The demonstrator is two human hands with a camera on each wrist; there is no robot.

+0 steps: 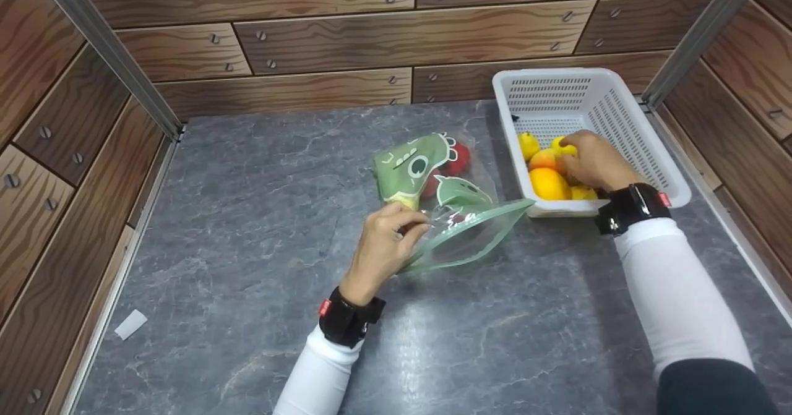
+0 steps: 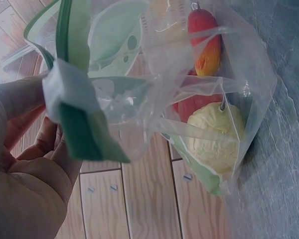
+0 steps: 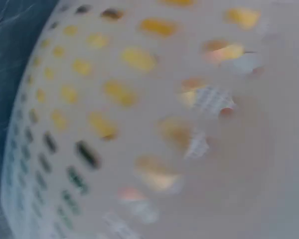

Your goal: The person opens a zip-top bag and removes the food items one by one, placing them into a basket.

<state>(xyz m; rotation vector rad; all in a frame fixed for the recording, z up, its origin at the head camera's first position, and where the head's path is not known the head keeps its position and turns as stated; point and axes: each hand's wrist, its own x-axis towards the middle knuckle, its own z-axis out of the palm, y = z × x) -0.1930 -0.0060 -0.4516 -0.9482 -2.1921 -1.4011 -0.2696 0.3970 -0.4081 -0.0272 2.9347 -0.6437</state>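
Observation:
My left hand point(image 1: 385, 245) pinches the green-edged mouth of a clear zip bag point(image 1: 479, 220), which gapes open. A white slider point(image 2: 70, 92) sits on that edge by the fingers in the left wrist view. Inside the bag are a red-and-yellow fruit point(image 2: 205, 42), a cream-coloured round one point(image 2: 217, 137) and red ones point(image 1: 458, 158); green cartoon dinosaurs are printed on it. Reaching into the white basket point(image 1: 649, 146), my right hand point(image 1: 597, 158) has thumb and fingertips around a yellow fruit point(image 1: 562, 146). The basket wall hides this hand in the right wrist view.
Near the hand in the basket lie an orange fruit point(image 1: 548, 185), a peach-coloured one point(image 1: 543, 159) and another yellow one point(image 1: 528, 145). A small white slip point(image 1: 130, 325) lies on the grey marbled table point(image 1: 247, 217) at left. Wood-patterned panels point(image 1: 322, 38) wall in the back and sides.

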